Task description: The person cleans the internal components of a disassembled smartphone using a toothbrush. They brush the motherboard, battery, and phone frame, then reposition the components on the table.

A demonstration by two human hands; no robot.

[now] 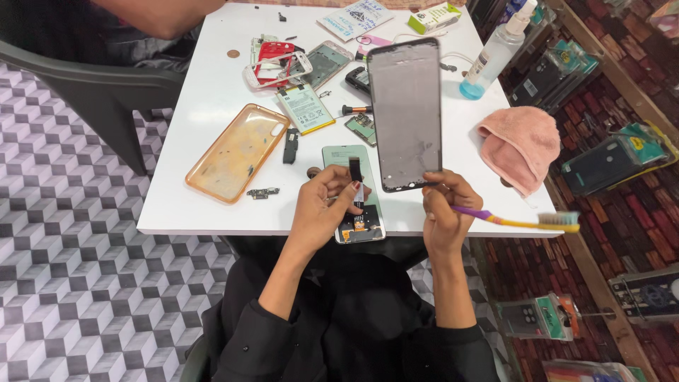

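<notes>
— Where's the phone frame [405, 113]?
— Upright above the desk [212, 106], long axis pointing away; right hand [444, 212] pinches its lower edge (toothbrush [520, 221] tucked alongside).
— And the left hand [322, 209]?
— Just left, closed on a flex cable [356, 177].

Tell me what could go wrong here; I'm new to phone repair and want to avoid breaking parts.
1. The right hand pinches the phone screen frame by its bottom edge alone while also holding a toothbrush; it could slip and drop onto the loose parts.
2. The left hand grips a thin black flex strip on the opened phone, which overhangs the table edge; a tug might tear it or pull the phone off.
</notes>
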